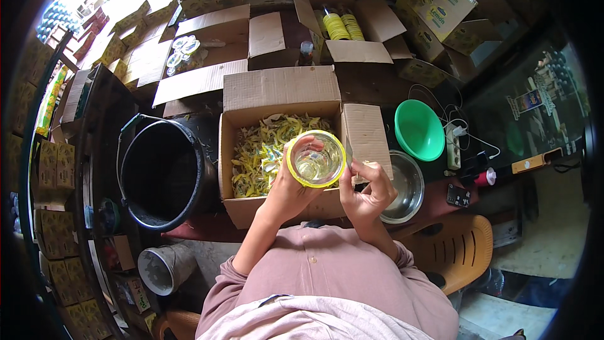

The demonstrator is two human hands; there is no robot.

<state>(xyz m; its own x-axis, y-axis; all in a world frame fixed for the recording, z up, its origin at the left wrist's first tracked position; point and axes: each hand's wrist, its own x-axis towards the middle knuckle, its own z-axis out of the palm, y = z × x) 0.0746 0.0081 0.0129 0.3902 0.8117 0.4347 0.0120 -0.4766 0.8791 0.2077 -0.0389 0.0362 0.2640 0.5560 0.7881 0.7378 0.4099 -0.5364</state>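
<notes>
A clear plastic cup [313, 167] with a yellow rim is tilted so that its round mouth faces me. My left hand [284, 190] is closed around its left side. At the right edge of the rim, my right hand [367, 196] pinches a thin grey blade-like piece [349, 152], whose exact kind I cannot make out. Both hands are above the near edge of an open cardboard box [283, 90]. Inside the box lies a heap of curled yellow and pale strips [257, 151], partly hidden by the cup and my left hand.
Left of the box stands a large black bucket [196, 179]; to the right are a green bowl [419, 130] and a metal bowl [412, 192]. Farther back, one open carton holds clear cups [183, 51], another stacked yellow-rimmed pieces [338, 26]. A power strip [453, 146] with cables lies at right.
</notes>
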